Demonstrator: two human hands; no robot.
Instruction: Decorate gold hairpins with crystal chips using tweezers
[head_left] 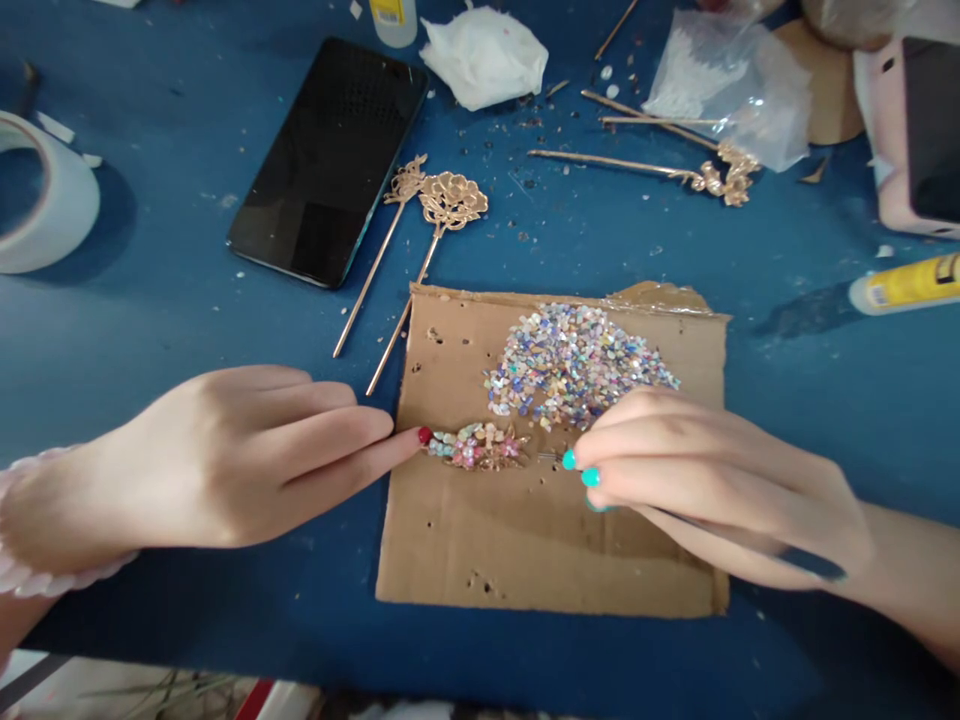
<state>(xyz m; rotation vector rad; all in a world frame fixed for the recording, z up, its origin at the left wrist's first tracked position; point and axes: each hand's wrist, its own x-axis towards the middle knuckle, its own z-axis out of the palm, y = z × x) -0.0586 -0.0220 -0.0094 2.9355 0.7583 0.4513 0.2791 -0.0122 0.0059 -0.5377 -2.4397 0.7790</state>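
One ornament looks mostly beaded, some gold bare towards three o'clock; left hand touches its nine-o'clock end, pinch unclear; right hand clamps tweezers.

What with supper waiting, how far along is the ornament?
Seemingly done: coloured stones cover much of the ornament. In hand: the left hand touches one end; the right hand holds tweezers near the other. Probably left: its bare gold edges, with loose chips on the cardboard. Two hairpins beside the phone look undecorated.
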